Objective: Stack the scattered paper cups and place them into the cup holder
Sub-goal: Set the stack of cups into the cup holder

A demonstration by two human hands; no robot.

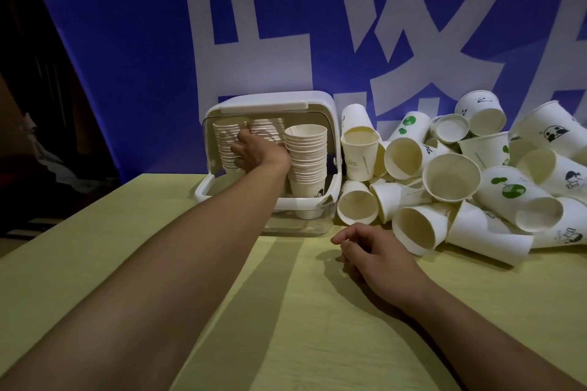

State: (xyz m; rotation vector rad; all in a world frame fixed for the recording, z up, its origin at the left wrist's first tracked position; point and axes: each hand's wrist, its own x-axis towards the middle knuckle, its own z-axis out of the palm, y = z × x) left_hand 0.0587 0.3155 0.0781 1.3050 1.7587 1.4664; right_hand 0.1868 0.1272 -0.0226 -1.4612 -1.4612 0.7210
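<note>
Head view: left hand (254, 149) grasps a cup stack (230, 149) inside the cup holder (330, 124); right hand (374, 247) rests released. Next: gather loose cups (451, 178).

a pale yellow-green wood-grain table (95, 263) fills the lower part of the view. behind it hangs a blue banner (127, 41) with large white characters (254, 51), its cloth reaching down to the table's far edge. left of the banner lies a dark area, details unclear.
</note>
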